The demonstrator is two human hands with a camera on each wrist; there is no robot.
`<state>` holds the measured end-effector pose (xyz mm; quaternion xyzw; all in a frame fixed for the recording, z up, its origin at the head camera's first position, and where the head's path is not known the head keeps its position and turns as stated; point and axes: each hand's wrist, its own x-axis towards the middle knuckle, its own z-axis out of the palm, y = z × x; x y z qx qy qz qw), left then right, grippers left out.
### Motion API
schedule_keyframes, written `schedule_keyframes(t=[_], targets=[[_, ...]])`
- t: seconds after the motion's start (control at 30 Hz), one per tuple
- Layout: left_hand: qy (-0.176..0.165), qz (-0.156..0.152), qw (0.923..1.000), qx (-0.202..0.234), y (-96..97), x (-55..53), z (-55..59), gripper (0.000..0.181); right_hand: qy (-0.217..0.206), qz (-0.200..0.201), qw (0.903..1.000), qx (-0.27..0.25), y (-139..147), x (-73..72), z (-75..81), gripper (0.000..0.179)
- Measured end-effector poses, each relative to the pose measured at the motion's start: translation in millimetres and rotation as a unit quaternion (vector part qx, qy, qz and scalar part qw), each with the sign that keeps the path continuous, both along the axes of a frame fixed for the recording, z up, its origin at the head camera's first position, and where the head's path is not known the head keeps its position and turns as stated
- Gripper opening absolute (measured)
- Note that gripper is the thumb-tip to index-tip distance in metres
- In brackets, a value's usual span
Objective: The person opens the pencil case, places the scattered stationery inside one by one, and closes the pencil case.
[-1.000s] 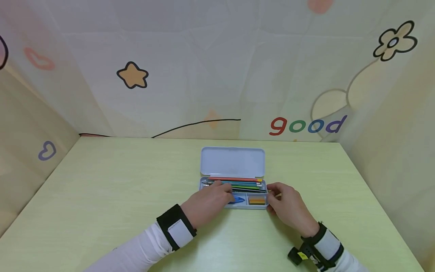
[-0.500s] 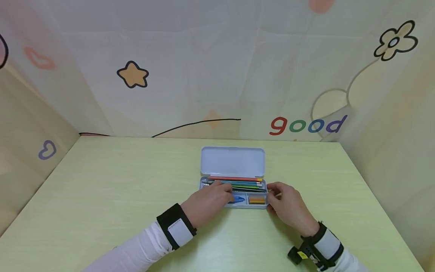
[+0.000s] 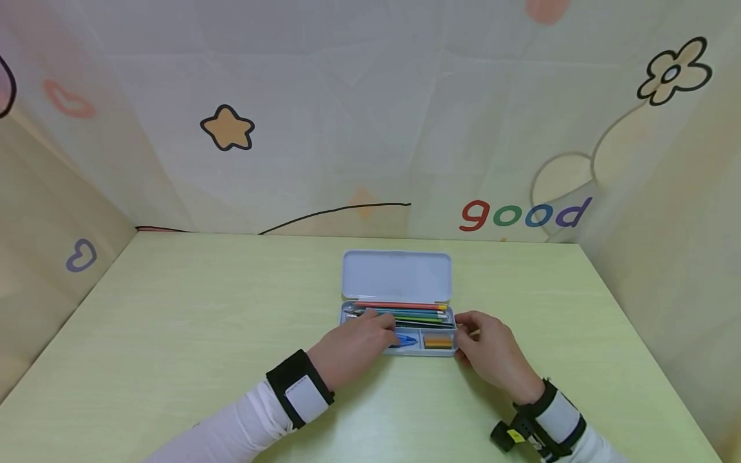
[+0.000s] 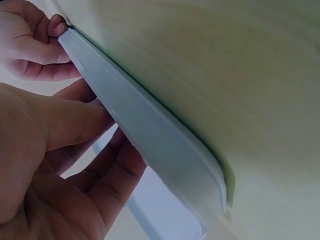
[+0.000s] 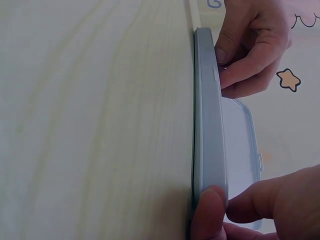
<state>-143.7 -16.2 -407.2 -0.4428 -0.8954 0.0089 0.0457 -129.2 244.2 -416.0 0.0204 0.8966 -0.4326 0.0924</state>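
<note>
A pale blue pencil case (image 3: 379, 350) lies on the table with its lid (image 3: 396, 275) laid back. Several pencils (image 3: 417, 314) fill its rear section: a red one at the back, then blue, green and dark ones. My left hand (image 3: 356, 344) reaches over the front rim, thumb and fingers bent, and pinches a slim blue tapered object (image 3: 408, 340) in the front compartment; its left part is hidden under the hand. An orange-yellow block (image 3: 437, 341) sits in the small right compartment. My right hand (image 3: 492, 347) grips the case's right end between thumb and fingers.
The light wood table (image 3: 191, 321) runs back to a printed cloth backdrop (image 3: 324, 128). Cloth walls stand at the left (image 3: 46, 270) and right (image 3: 677, 244). A black strap with a camera (image 3: 506, 436) is worn on the right wrist.
</note>
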Motion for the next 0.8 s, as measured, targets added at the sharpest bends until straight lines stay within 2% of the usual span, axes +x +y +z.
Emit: schedule_keyframes(t=[0.4,0.57,0.8], targets=[[-0.029,0.019,0.9987,0.038,-6.3,3.0,3.6,0.028,0.0,-0.001,1.0,-0.003,1,1.0,1.0,0.036],[-0.052,0.042,0.9936,0.09,-14.3,2.7,3.7,0.029,0.003,0.003,1.0,-0.006,1,2.2,1.8,0.039],[-0.036,0.072,0.9809,0.177,-27.3,2.4,12.2,0.03,0.019,0.006,0.9997,0.013,1,3.9,5.4,0.043]])
